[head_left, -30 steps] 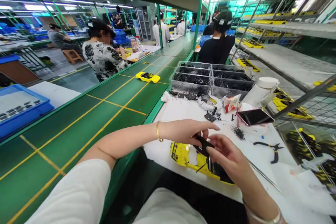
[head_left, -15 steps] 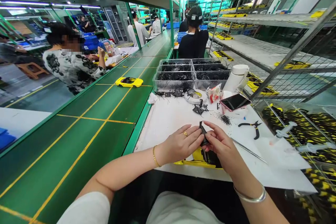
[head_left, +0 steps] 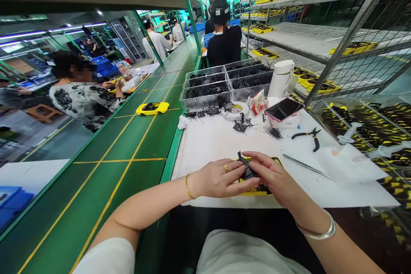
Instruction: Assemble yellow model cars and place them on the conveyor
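A black plastic part is pinched by the curled fingers of both hands, L hand and R hand; neither grip is released. The part is held just above a yellow model car body, mostly hidden by the hands. Right of the car, 1 pr steel tweezers and 1 pr pliers are laid. Beyond it, 1 plastic tray w/ 6 compartments is filled w/ many black wires.

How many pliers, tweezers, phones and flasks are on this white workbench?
Pliers: 1
Metal tweezers: 1
Phone: 1
White flask: 1
Total: 4
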Demonstrator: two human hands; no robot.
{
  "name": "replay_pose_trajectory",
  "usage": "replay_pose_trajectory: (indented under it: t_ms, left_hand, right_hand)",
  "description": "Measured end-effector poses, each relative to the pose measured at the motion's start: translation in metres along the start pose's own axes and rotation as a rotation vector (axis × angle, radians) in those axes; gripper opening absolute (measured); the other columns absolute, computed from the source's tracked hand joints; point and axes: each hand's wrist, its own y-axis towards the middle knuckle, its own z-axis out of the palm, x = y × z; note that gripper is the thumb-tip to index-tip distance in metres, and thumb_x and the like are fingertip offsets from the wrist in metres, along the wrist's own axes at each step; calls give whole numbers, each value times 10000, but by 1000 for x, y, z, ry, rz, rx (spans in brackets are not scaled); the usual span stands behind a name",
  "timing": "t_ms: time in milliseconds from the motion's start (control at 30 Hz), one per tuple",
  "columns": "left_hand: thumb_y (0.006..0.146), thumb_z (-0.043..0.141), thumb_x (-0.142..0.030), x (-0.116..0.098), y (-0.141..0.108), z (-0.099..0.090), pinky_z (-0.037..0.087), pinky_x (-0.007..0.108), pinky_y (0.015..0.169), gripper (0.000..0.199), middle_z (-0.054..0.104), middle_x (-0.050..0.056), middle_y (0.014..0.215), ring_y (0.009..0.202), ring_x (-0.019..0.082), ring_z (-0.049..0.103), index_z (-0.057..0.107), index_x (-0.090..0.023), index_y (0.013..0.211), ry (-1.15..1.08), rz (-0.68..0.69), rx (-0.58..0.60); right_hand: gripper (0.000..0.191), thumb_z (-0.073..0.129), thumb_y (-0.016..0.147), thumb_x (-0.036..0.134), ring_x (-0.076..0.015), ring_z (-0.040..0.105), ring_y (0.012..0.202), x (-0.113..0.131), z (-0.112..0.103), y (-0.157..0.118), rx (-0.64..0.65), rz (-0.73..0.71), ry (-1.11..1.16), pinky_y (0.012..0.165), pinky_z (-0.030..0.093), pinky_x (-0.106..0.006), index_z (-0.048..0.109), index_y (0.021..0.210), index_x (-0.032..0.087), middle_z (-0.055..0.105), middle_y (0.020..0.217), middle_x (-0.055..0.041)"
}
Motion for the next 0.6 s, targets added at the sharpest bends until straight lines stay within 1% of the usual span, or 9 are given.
replay_pose_trajectory:
  t_ms: [100,200,233,300,367,400,433,500,600]
  left_hand:
    - [941,559,-190,2,-1,0,604,319,872,209,726,102,996,999,190,694,638,-100,1112,-42,22,61]
    - [976,461,-135,8,-9,0,587,319,930,224,737,120,1042,1070,192,684,648,-72,1083,-181,-40,140]
    - [985,439,-131,10,-13,1,588,319,932,239,738,123,1055,1077,189,684,646,-74,1091,-233,-62,164]
    - [999,416,-138,15,-22,3,588,314,934,257,740,123,1070,1079,178,688,650,-91,1094,-311,-69,220]
    - [1000,419,-138,19,-28,7,573,305,964,259,744,115,1067,1089,167,685,665,-106,1074,-367,-27,277]
    - [1000,425,-140,20,-29,10,560,305,987,258,744,112,1070,1100,165,681,672,-113,1069,-390,3,307]
    - [998,433,-142,20,-30,14,547,311,1006,254,743,109,1070,1110,165,676,676,-119,1067,-408,32,332]
    - [992,457,-150,19,-27,22,529,328,1024,238,741,108,1066,1117,169,669,681,-131,1069,-435,78,373]
    - [982,492,-171,16,-20,37,518,322,1006,197,732,96,1039,1062,157,671,688,-157,991,-471,97,402]
  right_hand:
    - [625,709,768,593,-107,557,610,-4,-1,-2,6,-43,-18,598,488,-256,550,1215,187,573,794,15]
    - [640,610,831,644,-155,606,620,-11,-12,-7,0,-127,-143,595,509,-304,502,1266,187,578,785,-1]
    - [631,570,857,647,-172,624,650,-15,-18,-9,-45,-183,-225,614,521,-324,491,1286,190,606,828,-25]
    - [567,537,895,611,-202,647,750,-23,-35,-14,-235,-344,-432,698,540,-366,507,1289,206,644,936,-72]
    - [459,552,913,537,-227,644,877,-33,-53,-16,-464,-516,-652,822,528,-406,556,1247,222,653,1017,-90]
    - [402,560,920,497,-238,634,939,-38,-61,-16,-547,-588,-747,879,511,-419,579,1217,226,652,1039,-91]
    - [355,564,926,462,-247,623,989,-43,-67,-16,-596,-651,-820,919,495,-427,595,1189,226,651,1059,-92]
    - [288,557,940,409,-253,603,1053,-52,-76,-14,-614,-733,-900,965,472,-431,606,1155,223,646,1100,-95]
    - [235,539,955,367,-252,589,1087,-62,-78,-11,-565,-749,-899,961,472,-430,606,1126,220,638,1134,-97]
